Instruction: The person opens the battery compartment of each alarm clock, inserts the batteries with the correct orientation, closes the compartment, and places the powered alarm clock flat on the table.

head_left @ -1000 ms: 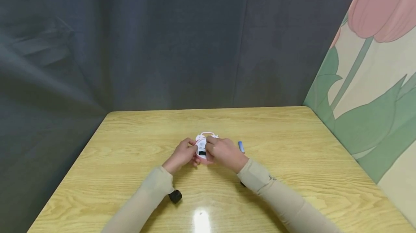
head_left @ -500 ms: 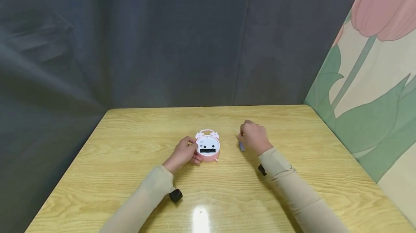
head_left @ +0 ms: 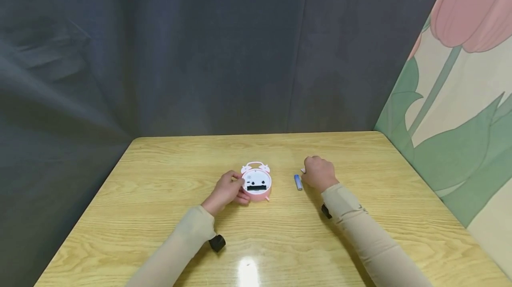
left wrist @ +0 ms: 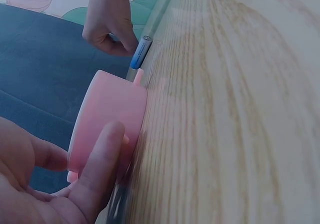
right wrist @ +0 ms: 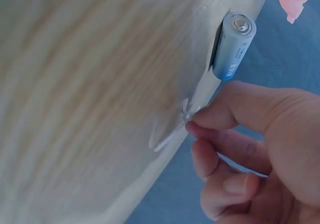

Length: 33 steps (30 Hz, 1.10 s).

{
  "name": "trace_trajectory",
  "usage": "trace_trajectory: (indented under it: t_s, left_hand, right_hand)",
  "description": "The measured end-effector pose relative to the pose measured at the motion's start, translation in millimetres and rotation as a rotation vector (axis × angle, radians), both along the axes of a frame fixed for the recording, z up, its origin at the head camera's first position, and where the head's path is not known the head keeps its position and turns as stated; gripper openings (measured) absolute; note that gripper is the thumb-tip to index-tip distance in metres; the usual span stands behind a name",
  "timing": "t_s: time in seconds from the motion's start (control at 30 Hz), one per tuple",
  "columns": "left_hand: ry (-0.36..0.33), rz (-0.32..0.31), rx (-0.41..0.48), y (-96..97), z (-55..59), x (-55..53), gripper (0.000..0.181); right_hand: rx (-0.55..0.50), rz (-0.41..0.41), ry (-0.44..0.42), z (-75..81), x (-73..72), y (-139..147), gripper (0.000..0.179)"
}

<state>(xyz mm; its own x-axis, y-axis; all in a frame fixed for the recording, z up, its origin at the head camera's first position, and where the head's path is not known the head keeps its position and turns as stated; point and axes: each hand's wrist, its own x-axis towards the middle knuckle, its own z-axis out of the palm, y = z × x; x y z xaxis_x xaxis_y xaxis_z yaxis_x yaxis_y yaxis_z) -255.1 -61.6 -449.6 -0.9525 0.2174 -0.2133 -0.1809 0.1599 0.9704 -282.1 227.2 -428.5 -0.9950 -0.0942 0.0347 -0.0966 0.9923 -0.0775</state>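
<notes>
A pink-and-white twin-bell alarm clock (head_left: 256, 176) lies back up on the table, its black battery slot uncovered. My left hand (head_left: 226, 190) grips the clock's left side, with fingers against the pink casing (left wrist: 107, 103) in the left wrist view. Right of the clock, my right hand (head_left: 320, 174) is low over the table. Between its thumb and forefinger it pinches a small, thin white battery cover (right wrist: 167, 140), partly hidden by the fingertips. A blue-and-silver battery (head_left: 298, 182) lies between the clock and the right hand.
The wooden table (head_left: 168, 162) reaches back to a dark curtain (head_left: 224, 56). A wall with a painted tulip (head_left: 464, 7) borders the right side. Black wrist-camera mounts (head_left: 217, 243) hang under the sleeves.
My right hand has moved from the clock's back out to the right, past the battery, then down toward the table with the cover. The left hand stays on the clock.
</notes>
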Motion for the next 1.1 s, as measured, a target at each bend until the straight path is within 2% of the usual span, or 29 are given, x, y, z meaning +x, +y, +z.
trace_trajectory:
  t_s: [0.13, 0.3, 0.5, 0.6, 0.7, 0.9, 1.1]
  left_hand:
    - [0.003, -0.001, 0.004, -0.3, -0.1, -0.9, 0.019]
    - [0.005, 0.006, 0.009, 0.1, 0.4, -0.4, 0.019]
    - [0.001, 0.013, -0.001, 1.2, 1.0, 0.3, 0.018]
    - [-0.002, 0.015, 0.001, 2.0, 0.1, 0.3, 0.019]
    - [-0.002, 0.014, 0.006, 2.9, -0.7, 0.7, 0.021]
    - [-0.005, 0.016, 0.001, 2.9, -0.7, 0.8, 0.021]
    - [0.002, 0.016, 0.004, 2.7, -2.2, 0.5, 0.022]
  right_hand:
    - [-0.004, 0.037, 0.001, 4.2, 3.2, -2, 0.014]
    - [-0.118, 0.081, -0.015, 8.4, 9.1, -9, 0.010]
    - [-0.184, 0.010, -0.087, 6.4, 13.7, -19, 0.022]
    - [-0.189, -0.015, -0.128, 5.7, 15.0, -24, 0.015]
    - [-0.190, -0.021, -0.133, 5.2, 16.1, -28, 0.009]
    - [-0.191, -0.032, -0.140, 5.1, 14.9, -34, 0.015]
    - [-0.263, -0.055, -0.164, 2.3, 14.5, -36, 0.017]
